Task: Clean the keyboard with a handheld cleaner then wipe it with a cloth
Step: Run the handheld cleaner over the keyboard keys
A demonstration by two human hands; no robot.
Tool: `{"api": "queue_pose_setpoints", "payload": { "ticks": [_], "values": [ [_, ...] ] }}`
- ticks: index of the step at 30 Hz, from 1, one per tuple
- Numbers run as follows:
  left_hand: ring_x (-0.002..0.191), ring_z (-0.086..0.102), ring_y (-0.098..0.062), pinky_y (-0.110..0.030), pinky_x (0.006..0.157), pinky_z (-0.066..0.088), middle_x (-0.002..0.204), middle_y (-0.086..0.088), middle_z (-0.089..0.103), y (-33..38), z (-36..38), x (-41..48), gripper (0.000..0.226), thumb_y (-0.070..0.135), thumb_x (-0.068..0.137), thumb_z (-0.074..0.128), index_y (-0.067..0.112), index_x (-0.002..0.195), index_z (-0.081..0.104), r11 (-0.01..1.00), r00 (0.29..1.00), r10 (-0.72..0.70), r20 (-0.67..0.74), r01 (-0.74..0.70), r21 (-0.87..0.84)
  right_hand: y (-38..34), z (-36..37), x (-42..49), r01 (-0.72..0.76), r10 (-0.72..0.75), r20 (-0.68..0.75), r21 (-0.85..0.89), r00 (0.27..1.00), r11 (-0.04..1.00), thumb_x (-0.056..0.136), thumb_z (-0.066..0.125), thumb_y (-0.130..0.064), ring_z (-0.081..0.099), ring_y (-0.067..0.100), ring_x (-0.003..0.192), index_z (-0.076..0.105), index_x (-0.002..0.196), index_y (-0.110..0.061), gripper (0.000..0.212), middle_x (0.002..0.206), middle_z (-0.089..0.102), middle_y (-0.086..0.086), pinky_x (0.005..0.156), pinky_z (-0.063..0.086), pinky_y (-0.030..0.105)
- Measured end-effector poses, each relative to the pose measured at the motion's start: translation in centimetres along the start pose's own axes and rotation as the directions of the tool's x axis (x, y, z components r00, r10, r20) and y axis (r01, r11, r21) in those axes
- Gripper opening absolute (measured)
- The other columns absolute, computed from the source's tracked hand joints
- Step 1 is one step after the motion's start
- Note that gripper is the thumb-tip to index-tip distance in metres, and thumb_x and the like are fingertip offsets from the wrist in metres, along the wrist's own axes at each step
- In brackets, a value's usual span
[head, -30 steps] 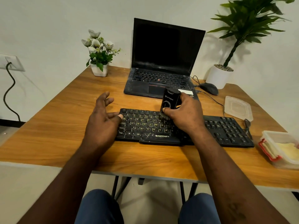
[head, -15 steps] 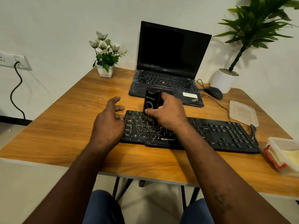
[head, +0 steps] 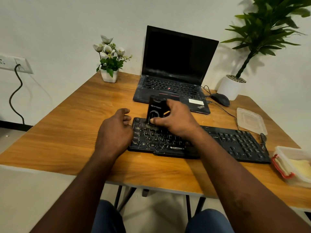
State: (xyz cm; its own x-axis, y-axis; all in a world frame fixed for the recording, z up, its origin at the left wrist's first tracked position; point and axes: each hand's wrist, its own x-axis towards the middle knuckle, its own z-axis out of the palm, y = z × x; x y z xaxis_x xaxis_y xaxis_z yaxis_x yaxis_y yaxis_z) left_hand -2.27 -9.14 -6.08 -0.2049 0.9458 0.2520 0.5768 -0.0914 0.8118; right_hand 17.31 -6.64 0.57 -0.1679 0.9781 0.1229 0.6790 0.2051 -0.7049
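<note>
Gripping the cleaner (head: 155,109) in the right hand (head: 176,122), pressing it onto the keyboard (head: 235,142) at mid-frame; resting the loosely curled, empty left hand (head: 114,133) alongside.

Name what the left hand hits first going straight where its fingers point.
Likely the black handheld cleaner that the right hand holds on the black keyboard's left end, though depth is unclear.
</note>
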Motion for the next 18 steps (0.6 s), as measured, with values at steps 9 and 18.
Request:
{"api": "queue_pose_setpoints", "payload": {
  "ticks": [9, 18],
  "values": [
    [0.1, 0.065, -0.013, -0.035, 0.081, 0.052, 0.111, 0.013, 0.075, -0.1, 0.5, 2.3, 0.02, 0.046, 0.097, 0.063, 0.039, 0.11, 0.077, 0.992, 0.999, -0.032, 0.022, 0.029, 0.125, 4.9, -8.5, -1.4, -0.151, 0.156, 0.031, -0.122, 0.987, 0.981, 0.081, 0.085, -0.021, 0.069, 0.011, 0.096, 0.06, 0.13, -0.018, 0.055, 0.11, 0.07, -0.005, 0.07, 0.052, 0.022],
    [0.095, 0.064, -0.005, -0.039, 0.087, 0.054, 0.096, 0.018, 0.074, -1.0, 0.5, 4.9, 0.011, 0.039, 0.095, 0.07, 0.034, 0.093, 0.079, 0.999, 0.994, -0.03, 0.106, 0.027, 0.037, 3.1, -3.7, -0.2, -0.07, 0.07, 0.051, 0.008, 0.996, 0.997, 0.081, 0.084, -0.019, 0.072, 0.011, 0.093, 0.059, 0.134, -0.023, 0.059, 0.112, 0.069, -0.01, 0.077, 0.063, 0.03]
  ]
}}
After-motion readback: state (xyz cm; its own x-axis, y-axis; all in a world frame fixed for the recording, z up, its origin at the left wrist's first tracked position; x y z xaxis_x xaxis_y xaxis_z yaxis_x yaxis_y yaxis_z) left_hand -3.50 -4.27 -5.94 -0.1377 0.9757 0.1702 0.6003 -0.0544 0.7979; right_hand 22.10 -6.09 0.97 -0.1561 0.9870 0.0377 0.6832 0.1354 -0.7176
